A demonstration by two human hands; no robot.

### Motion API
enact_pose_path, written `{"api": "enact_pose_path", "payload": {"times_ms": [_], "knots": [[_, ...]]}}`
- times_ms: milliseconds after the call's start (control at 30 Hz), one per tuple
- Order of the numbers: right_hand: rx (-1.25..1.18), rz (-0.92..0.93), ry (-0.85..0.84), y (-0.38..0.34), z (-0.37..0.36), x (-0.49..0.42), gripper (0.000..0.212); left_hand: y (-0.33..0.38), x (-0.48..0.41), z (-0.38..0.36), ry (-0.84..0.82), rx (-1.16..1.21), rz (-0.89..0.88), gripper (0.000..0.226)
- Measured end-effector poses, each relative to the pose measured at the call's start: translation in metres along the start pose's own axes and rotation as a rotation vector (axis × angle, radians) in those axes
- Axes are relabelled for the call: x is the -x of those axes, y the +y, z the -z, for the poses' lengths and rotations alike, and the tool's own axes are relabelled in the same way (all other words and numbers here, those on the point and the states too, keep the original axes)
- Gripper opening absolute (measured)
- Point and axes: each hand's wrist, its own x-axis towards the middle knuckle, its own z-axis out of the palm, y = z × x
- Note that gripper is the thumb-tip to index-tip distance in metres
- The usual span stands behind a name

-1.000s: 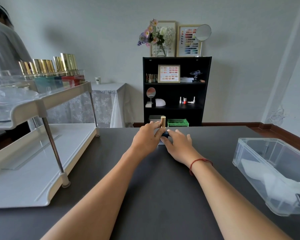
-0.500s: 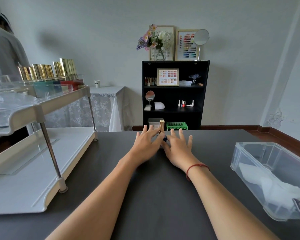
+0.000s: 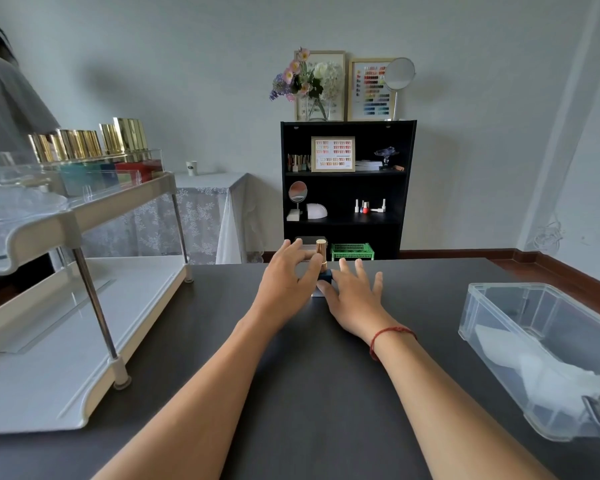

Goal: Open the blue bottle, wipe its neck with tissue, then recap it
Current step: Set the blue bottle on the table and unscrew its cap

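Note:
The blue bottle (image 3: 325, 276) stands upright with its gold cap (image 3: 321, 251) on, far out on the middle of the dark table (image 3: 312, 393). My left hand (image 3: 284, 284) is just left of it, fingers spread, and only the thumb tip touches the cap's lower end. My right hand (image 3: 352, 296) lies just right of it with the fingers fanned out flat. Its thumb rests against the bottle's blue body. A small pale scrap (image 3: 317, 294) shows at the bottle's foot between my hands. White tissue (image 3: 534, 362) lies in the clear plastic box (image 3: 499, 341) at the right.
A white two-tier rack (image 3: 94, 299) fills the table's left side, with gold-capped bottles (image 3: 84, 143) on its upper shelf. A person stands behind it at the far left. A black shelf unit (image 3: 347, 185) stands beyond the table's far edge.
One second ago both hands were closed around the bottle. Since then the fingers of both have spread apart, and the bottle stands in the same place.

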Motion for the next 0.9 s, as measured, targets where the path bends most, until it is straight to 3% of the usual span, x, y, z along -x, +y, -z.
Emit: {"api": "enact_pose_path", "payload": {"times_ms": [133,300,500,633,733,800,900], "knots": [[-0.018,0.0,0.003,-0.001,0.0,0.001,0.038,0.003,0.001,0.003,0.086,0.069,0.028,0.018],[-0.013,-0.007,0.001,-0.002,0.002,0.002,0.036,0.001,0.001,-0.001,-0.065,0.076,-0.019,0.023],[-0.034,-0.008,0.001,-0.003,0.003,0.003,0.036,-0.004,0.0,-0.004,0.127,0.001,0.065,0.013],[-0.034,-0.01,-0.014,-0.002,0.003,0.002,0.039,-0.005,-0.002,-0.004,0.114,0.033,0.064,0.027],[-0.03,-0.013,-0.014,-0.002,0.003,0.002,0.04,0.001,-0.002,-0.006,-0.062,0.149,0.083,0.046],[-0.034,-0.016,-0.014,-0.002,0.003,0.002,0.039,0.003,-0.002,-0.007,-0.146,0.178,0.055,0.036],[-0.042,-0.01,-0.013,-0.002,0.003,0.002,0.037,0.005,-0.002,-0.007,-0.022,0.152,0.066,0.023]]}}
